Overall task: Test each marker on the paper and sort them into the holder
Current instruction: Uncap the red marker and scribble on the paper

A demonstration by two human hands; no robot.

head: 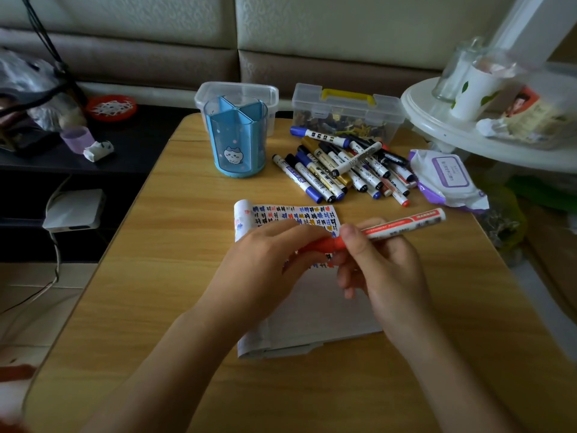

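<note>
Over the white paper [315,317], both my hands hold a red marker [406,225]. My right hand [379,270] grips its white barrel, which points up and to the right. My left hand [265,264] has its fingers curled round the red cap [327,245] at the marker's left end. The paper's far end [281,214] curls up and is covered with small red, blue and black test marks. A blue holder [239,139] with several compartments and a cat picture stands at the table's far side. A pile of several markers [343,167] lies to the right of it.
A clear tub [265,95] stands behind the holder. A lidded clear box [346,110] with a yellow handle sits behind the pile. A purple wipes pack [446,178] lies at the right edge. A white round stand [468,120] with cups overhangs the far right corner.
</note>
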